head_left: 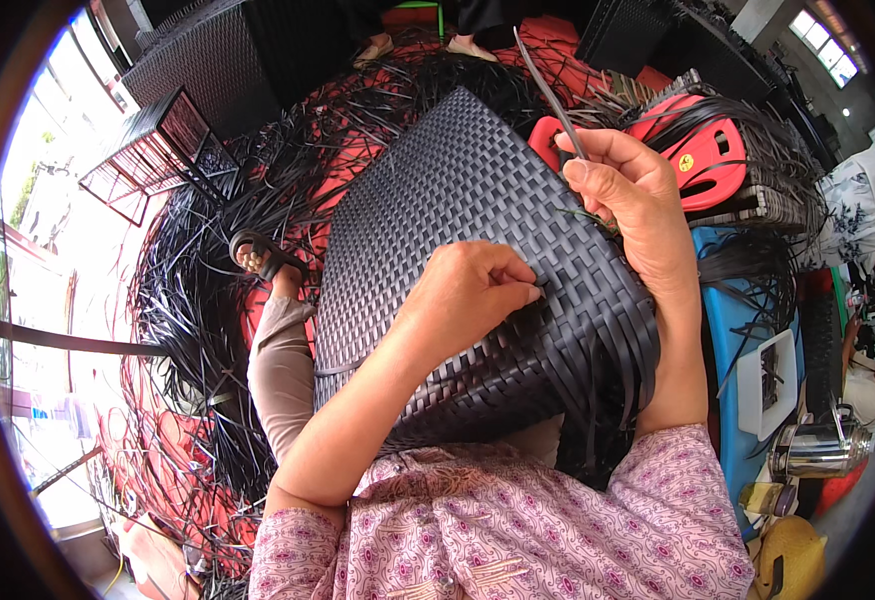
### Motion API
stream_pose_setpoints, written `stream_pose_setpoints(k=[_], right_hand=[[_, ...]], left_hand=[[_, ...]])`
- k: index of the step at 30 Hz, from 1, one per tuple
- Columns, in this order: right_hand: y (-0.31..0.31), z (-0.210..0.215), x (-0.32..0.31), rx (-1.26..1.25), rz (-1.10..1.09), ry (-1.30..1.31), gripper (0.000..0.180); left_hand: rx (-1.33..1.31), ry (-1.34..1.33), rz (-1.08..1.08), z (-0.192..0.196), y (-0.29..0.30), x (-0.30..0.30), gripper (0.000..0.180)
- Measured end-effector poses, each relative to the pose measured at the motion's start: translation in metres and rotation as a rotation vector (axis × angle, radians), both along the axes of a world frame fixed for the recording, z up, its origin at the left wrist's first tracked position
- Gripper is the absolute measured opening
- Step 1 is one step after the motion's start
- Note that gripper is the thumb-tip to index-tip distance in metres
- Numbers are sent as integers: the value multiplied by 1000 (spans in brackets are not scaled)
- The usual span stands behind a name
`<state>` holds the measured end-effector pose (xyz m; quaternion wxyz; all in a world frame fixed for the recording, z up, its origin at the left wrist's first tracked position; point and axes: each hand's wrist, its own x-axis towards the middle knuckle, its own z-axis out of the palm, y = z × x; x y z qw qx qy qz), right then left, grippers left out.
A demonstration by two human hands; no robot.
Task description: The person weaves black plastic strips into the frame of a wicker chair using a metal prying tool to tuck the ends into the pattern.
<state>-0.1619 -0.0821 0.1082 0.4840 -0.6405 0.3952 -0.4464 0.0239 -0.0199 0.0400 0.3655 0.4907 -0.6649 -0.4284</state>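
Woven panel [438, 200] under left hand [473, 290], fingers pinched on weave; right hand [628, 190] clamped on strip [548, 90].

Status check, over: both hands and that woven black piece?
Left hand pinching weave on the woven black panel. Right hand holds a thin strip upright. Loose strands hang at the panel's edge.

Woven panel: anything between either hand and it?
Nothing visible. The left hand presses directly on the woven panel near its right edge, fingers curled into the weave. The right hand rests against the same edge, pinching a dark strip that rises from it. Loose strands hang below, not in between.
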Motion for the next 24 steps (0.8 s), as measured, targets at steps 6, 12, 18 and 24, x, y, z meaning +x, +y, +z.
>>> stream_pose_setpoints(k=[6,12,18,24], right_hand=[[0,1,0,6,4,16,25],[0,2,-2,19,13,12,24],[0,1,-2,42,20,19,25],[0,2,-1,62,37,28,27]], left_hand=[[116,173,-41,-18,-12,-2,12],[161,248,-37,-26,-12,-7,13],[82,243,32,-19,-9,-16,16],[161,396,16,-27,-18,-19,18]])
